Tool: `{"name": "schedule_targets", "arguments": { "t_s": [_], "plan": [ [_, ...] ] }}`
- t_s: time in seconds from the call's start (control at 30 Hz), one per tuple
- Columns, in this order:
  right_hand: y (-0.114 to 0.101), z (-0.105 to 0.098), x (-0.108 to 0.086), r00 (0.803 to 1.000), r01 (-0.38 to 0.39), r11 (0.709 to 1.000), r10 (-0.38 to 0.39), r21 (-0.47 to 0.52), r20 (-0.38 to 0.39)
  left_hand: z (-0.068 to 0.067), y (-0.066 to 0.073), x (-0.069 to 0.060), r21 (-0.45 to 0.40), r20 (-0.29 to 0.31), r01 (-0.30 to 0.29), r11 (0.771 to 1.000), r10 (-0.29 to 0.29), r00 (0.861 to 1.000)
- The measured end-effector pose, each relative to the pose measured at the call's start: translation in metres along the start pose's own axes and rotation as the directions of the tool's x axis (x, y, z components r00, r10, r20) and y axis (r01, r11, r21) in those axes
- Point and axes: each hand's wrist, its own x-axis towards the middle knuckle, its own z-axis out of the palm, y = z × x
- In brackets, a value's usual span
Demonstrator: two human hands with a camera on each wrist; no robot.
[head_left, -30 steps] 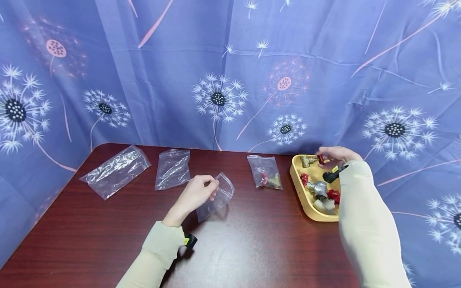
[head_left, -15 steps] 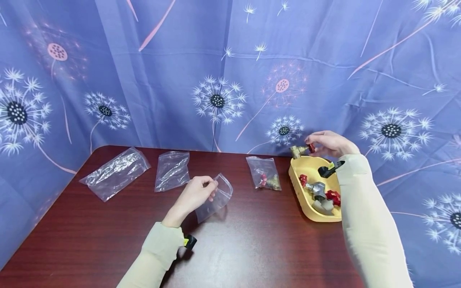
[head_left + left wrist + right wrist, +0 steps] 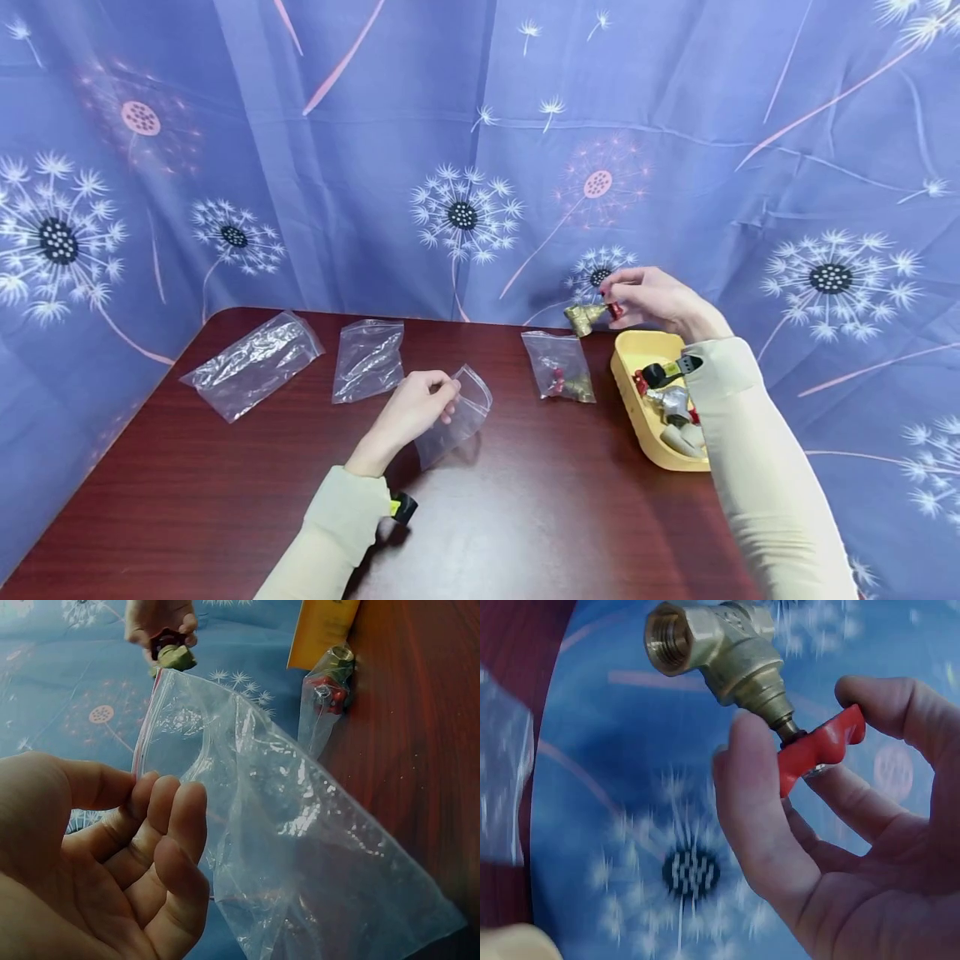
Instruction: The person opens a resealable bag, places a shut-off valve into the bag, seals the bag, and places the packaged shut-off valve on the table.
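Note:
In the head view my left hand pinches the rim of a clear zip bag near the table's middle. The left wrist view shows this bag hanging from thumb and finger, its mouth parted. My right hand is raised at the back right and grips a brass valve by its red handwheel. Up close in the right wrist view, thumb and fingers hold the red handwheel, with the threaded brass body sticking out beyond them. Below the valve lies a zip bag with a red-handled valve inside.
A yellow basket at the right holds several valves and fittings, including a grey metal one; my right sleeve hides part of it. Two flat clear bags, a left one and a nearer one, lie toward the back. A patterned curtain hangs behind.
My right hand has lifted the brass valve out of the yellow basket and carried it leftward, to above the filled bag. The left hand keeps its pinch on the zip bag.

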Motion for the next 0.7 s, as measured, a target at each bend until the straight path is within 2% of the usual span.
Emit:
{"name": "schedule_targets", "arguments": {
  "t_s": [0.17, 0.37, 0.7],
  "plan": [
    [-0.007, 0.034, -0.001, 0.998, 0.052, 0.998, -0.051, -0.021, 0.037, 0.000, 0.003, -0.001, 0.005, -0.003, 0.013, 1.000, -0.013, 1.000],
    [-0.013, 0.077, -0.005, 0.993, 0.083, 0.995, -0.078, -0.061, 0.083, 0.001, 0.004, -0.001, 0.005, 0.004, 0.002, 1.000, -0.002, 1.000],
    [-0.001, 0.130, 0.000, 0.983, 0.131, 0.988, -0.118, -0.086, 0.140, 0.003, 0.005, -0.002, -0.012, -0.007, -0.012, 1.000, 0.012, 1.000]
  ]
}}
